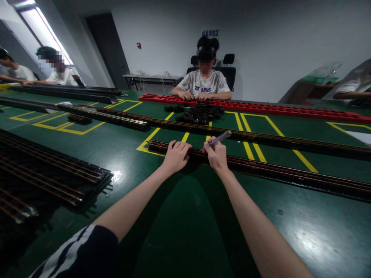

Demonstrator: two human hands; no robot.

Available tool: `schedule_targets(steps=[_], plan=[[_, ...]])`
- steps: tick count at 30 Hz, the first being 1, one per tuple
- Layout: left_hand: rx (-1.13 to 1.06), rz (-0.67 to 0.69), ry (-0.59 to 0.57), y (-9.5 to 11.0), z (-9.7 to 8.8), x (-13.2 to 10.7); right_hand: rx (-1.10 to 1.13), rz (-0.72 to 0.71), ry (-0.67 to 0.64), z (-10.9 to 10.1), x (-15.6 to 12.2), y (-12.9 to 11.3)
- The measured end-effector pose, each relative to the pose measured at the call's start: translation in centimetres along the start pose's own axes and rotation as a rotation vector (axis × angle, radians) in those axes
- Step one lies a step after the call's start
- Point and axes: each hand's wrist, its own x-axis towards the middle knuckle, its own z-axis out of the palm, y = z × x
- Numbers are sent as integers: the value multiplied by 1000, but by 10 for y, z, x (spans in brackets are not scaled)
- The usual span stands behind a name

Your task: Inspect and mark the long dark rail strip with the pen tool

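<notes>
Green tbl (127, 164). R hand (216, 154) gripping driver (222, 138); L hand (176, 156) on rail (266, 168), grip unclear. Rail prob stiff, slick; hold edges.

Straight across the table (194, 197) from my right hand (216, 154), blue-purple capital letters (203, 88) are running over the chest of a white shirt (214, 79) that a co-worker (223, 95) is wearing. I am reading "ZE", then a gap where the cloth is creasing, then "LOUS". Farther beyond my grip and higher, just above that co-worker, a sign (210, 33) is showing on the pale wall (261, 46); its dark Chinese characters are looking soft, but I am making out 成品存放区. Beyond my grip and leftward, a small red box (138, 45) is sitting on the wall, any marking too small for reading.
</notes>
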Motion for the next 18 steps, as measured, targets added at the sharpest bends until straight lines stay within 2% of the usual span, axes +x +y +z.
schedule_targets(steps=[14, 18], plan=[[-15, -1, 4, 1, -5, 0, 65, 24, 17, 1, 0, 2], [-30, 35, 3, -1, -5, 0, 49, 6, 14, 1, 0, 3]])
